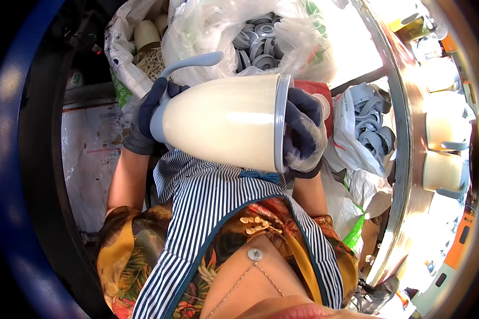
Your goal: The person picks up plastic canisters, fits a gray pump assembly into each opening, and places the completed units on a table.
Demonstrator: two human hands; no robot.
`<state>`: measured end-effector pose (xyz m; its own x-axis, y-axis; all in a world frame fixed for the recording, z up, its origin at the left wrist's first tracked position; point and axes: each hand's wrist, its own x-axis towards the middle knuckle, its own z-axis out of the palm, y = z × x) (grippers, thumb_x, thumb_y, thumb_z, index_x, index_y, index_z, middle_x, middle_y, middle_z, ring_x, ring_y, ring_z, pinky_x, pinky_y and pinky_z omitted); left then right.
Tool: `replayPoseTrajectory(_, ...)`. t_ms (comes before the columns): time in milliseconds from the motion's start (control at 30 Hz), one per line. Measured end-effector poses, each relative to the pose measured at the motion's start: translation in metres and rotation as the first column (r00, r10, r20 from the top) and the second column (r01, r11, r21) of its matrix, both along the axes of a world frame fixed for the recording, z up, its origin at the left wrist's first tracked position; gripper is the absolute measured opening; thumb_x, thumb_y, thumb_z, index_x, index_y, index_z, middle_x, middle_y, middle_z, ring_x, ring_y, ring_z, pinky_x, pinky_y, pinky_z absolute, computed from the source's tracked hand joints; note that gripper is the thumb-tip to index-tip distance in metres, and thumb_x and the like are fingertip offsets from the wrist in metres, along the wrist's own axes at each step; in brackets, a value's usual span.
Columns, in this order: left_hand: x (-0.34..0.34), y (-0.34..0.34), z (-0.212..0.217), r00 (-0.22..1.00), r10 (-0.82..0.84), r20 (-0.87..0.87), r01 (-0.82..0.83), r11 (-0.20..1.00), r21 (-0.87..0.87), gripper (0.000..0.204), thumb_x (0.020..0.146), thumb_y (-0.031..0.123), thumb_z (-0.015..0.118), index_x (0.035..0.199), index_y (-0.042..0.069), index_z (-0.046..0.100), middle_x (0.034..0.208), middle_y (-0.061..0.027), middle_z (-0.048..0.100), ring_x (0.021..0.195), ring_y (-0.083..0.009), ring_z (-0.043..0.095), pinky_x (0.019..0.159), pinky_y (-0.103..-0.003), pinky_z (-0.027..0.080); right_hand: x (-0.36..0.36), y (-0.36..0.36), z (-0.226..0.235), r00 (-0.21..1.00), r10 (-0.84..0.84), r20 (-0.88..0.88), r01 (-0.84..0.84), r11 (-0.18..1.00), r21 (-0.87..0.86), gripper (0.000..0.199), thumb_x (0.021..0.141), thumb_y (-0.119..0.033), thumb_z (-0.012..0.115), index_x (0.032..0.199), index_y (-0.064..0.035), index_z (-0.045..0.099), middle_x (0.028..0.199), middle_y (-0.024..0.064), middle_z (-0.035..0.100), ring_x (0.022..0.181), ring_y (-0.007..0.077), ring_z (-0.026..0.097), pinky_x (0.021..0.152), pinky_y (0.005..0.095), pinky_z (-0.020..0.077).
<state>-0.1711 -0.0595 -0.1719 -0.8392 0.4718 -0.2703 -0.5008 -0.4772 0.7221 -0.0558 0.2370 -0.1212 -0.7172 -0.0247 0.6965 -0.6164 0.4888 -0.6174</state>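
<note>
A large cream jug (223, 122) with a blue-grey collar, rim and curved handle (194, 63) lies on its side in front of my chest, its narrow end to the left. My left hand (153, 111), in a dark blue and grey glove, is closed around that narrow end by the root of the handle. At the wide right end, my right hand (305, 130) wears a matching glove. Its curled fingers grip the jug at the blue-grey rim; where the fingertips rest is partly hidden.
Beyond the jug, a clear plastic bag holds several grey ring-shaped parts (263, 45). A white bag at far left contains cream bodies (146, 36). To the right sits a bag of blue-grey handles (370, 125). Several cream jugs (443, 171) stand past a metal-edged bench (402, 122).
</note>
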Motion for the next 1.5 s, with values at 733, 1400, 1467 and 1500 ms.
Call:
replayPoseTrajectory(733, 0.020, 0.021, 0.124, 0.052, -0.501, -0.864, -0.354, 0.799, -0.485, 0.039, 0.076, 0.026, 0.070, 0.099, -0.004, 0.060, 0.102, -0.0187, 0.062, 0.101, -0.0338, 0.061, 0.092, -0.042, 0.045, -0.008, 0.008, -0.094, 0.831, 0.219, 0.512, 0.435, 0.320, -0.842, 0.038, 0.099, -0.016, 0.045, 0.134, -0.0002, 0.048, 0.137, 0.0127, 0.051, 0.126, 0.0224, 0.047, 0.111, 0.0379, 0.0353)
replayPoseTrajectory(1400, 0.026, 0.083, 0.066, 0.399, -0.486, -0.778, -0.111, 0.816, -0.567, 0.041, 0.089, 0.013, 0.059, 0.126, -0.004, 0.055, 0.125, -0.0189, 0.057, 0.119, -0.0299, 0.054, 0.105, -0.040, 0.038, 0.184, 0.326, 0.123, -0.214, -0.974, 0.077, 0.958, -0.225, -0.179, 0.039, 0.067, -0.032, 0.087, 0.073, -0.0059, 0.059, 0.066, 0.0037, 0.061, 0.058, 0.0150, 0.057, 0.059, 0.0309, 0.0466)
replayPoseTrajectory(1467, 0.027, 0.089, 0.064, 0.456, -0.460, -0.762, -0.086, 0.829, -0.552, 0.040, 0.089, 0.013, 0.059, 0.125, -0.004, 0.056, 0.125, -0.0190, 0.058, 0.119, -0.0302, 0.054, 0.105, -0.040, 0.038, 0.192, 0.371, 0.122, -0.376, -0.926, 0.042, 0.918, -0.378, -0.122, 0.042, 0.065, -0.037, 0.086, 0.080, -0.0061, 0.062, 0.071, 0.0066, 0.067, 0.066, 0.0221, 0.065, 0.067, 0.0367, 0.0504)
replayPoseTrajectory(1500, 0.028, 0.090, 0.064, 0.489, -0.454, -0.745, -0.088, 0.824, -0.560, 0.040, 0.088, 0.013, 0.060, 0.124, -0.004, 0.056, 0.124, -0.0189, 0.058, 0.119, -0.0301, 0.054, 0.105, -0.040, 0.038, 0.197, 0.393, 0.121, -0.352, -0.927, 0.128, 0.929, -0.363, -0.076, 0.055, 0.065, -0.041, 0.085, 0.097, -0.0041, 0.061, 0.085, 0.0109, 0.068, 0.079, 0.0255, 0.066, 0.076, 0.0377, 0.0500)
